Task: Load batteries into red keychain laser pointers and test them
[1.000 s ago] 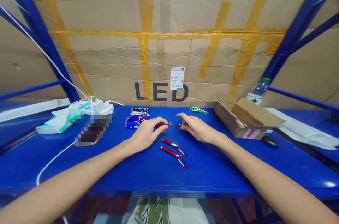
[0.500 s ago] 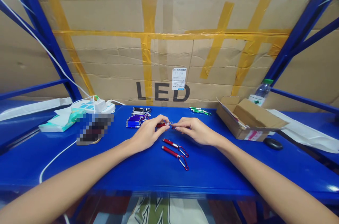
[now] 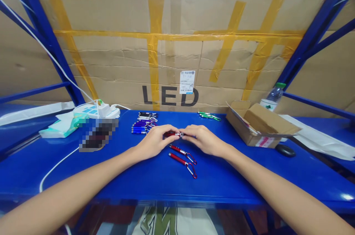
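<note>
My left hand (image 3: 155, 139) is closed on a red keychain flashlight (image 3: 172, 134), its silver end pointing right. My right hand (image 3: 206, 139) pinches at that silver end; its fingertips hide most of the small part they grip, so I cannot make it out. Just below my hands, two more red flashlights with carabiner clips lie on the blue table: a nearer one (image 3: 177, 158) and a farther one (image 3: 178, 149). Behind my left hand is a row of blue and purple flashlights (image 3: 140, 127), with black and silver ones (image 3: 144, 115) beyond it.
Green flashlights (image 3: 208, 116) lie at the back. At the right stand an open cardboard box (image 3: 249, 138), a black mouse (image 3: 285, 150) and a bottle (image 3: 274, 98). A tissue pack (image 3: 61, 127), a power strip (image 3: 109, 111) and a blurred-out item (image 3: 100, 135) are at the left.
My right hand has moved slightly left, closing the gap to the flashlight in my left hand. The small part in its fingers now meets the silver end.
</note>
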`<state>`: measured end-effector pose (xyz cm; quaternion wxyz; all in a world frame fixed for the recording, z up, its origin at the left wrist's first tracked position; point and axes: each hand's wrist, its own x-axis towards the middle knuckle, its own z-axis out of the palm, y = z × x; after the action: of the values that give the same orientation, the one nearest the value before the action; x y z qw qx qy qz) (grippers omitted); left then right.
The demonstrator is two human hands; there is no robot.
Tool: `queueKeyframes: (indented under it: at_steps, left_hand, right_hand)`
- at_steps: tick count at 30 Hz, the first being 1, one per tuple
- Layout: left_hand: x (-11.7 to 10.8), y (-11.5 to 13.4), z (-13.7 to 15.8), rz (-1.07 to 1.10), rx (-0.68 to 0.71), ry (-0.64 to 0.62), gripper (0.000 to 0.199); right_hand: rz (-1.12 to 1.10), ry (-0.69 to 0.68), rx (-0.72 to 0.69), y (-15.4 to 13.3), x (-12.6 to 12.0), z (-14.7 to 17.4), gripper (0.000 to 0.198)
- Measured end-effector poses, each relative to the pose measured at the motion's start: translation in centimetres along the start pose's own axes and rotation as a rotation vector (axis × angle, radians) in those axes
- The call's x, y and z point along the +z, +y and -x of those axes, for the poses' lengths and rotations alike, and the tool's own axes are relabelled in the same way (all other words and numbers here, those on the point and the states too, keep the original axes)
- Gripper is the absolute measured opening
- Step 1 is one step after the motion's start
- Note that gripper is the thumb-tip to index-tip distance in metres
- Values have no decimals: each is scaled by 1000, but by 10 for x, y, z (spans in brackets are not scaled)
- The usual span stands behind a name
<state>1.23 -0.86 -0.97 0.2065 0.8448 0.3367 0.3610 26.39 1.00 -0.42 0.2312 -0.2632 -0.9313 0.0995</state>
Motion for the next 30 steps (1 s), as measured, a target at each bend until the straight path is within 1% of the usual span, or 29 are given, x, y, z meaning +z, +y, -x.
queueKeyframes:
  at_steps: [4, 8, 10, 13, 19, 23, 27, 30]
  left_hand:
    - [1, -2, 0, 7, 21, 36, 16]
    - [1, -2, -1, 19, 61, 114, 18]
    - [0, -3, -1, 13, 66, 137, 19]
    - [0, -2, -1, 20, 71, 128, 20]
    - [0, -1, -1, 31, 77, 93, 24]
    - [0, 0, 0, 26, 78, 79, 23]
    - [0, 1, 0, 49, 63, 91, 20]
    - [1, 1, 1, 133, 13, 112, 23]
  right_hand:
    - [148, 24, -37, -2, 0, 1, 34]
    - [182, 120, -33, 3, -2, 2, 32]
    - [157, 175, -20, 6, -4, 2, 32]
    - [84, 227, 15, 4, -6, 2, 33]
    - [-53, 217, 54, -9, -4, 0, 40]
    - [-111, 242, 86, -15, -1, -1, 42]
    - [-132, 251, 64, -17, -1, -1, 41]
    - [-136, 251, 38, -16, 0, -1, 40]
